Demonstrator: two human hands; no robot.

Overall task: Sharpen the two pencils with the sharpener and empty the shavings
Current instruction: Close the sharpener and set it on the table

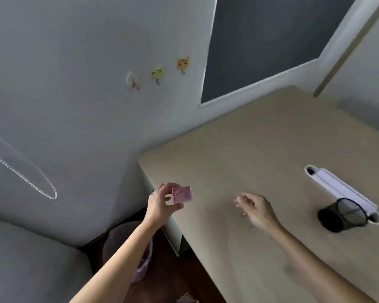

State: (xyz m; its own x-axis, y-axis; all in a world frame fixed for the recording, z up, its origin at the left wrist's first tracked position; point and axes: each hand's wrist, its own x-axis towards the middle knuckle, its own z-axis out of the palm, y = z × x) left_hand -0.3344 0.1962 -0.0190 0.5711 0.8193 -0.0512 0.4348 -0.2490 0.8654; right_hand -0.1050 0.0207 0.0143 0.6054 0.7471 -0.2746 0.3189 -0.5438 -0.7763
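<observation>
While the left hand (162,204) pinches the pink sharpener (182,194) over the desk (239,138) corner, low centre, shavings could miss the bin

Lined bin (140,254) sits lower left, contents unreadable; tipped black mesh cup (344,215) at right looks empty; right hand (255,207) loosely curled, contents undeterminable; pencils not visible

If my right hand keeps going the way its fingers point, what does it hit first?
Probably the pink sharpener held in the left hand; the right hand points left across bare desk, though depth is unclear.
</observation>
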